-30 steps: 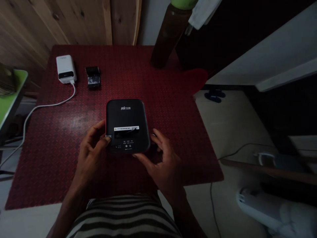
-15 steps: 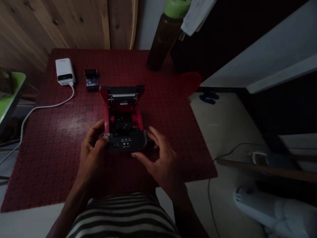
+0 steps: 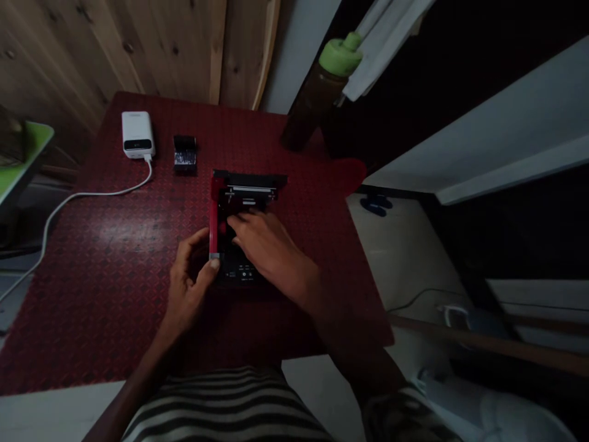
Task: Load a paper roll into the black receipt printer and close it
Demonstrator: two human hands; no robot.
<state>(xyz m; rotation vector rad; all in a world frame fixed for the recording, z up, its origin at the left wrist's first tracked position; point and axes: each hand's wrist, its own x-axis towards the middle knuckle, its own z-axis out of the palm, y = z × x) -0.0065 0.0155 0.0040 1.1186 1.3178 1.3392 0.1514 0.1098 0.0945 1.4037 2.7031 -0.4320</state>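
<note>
so the little black and red printer (image 3: 214,224) is sitting on the red bench (image 3: 138,294) right in front of the person, lid (image 3: 253,179) flipped up at the far side. left hand (image 3: 191,279) has hold of its left front corner, thumb on the edge and fingers curled round the side. right hand (image 3: 271,252) is reaching into the open compartment, palm down, and I can't tell if it's gripping anything in there cos the fingertips are hidden. further back there's a small dark roll (image 3: 184,155), then a white power bank (image 3: 137,135) with a white cable (image 3: 105,193) plugged in, plus a tall dark bottle (image 3: 310,104) with a green cap near the back edge
</note>
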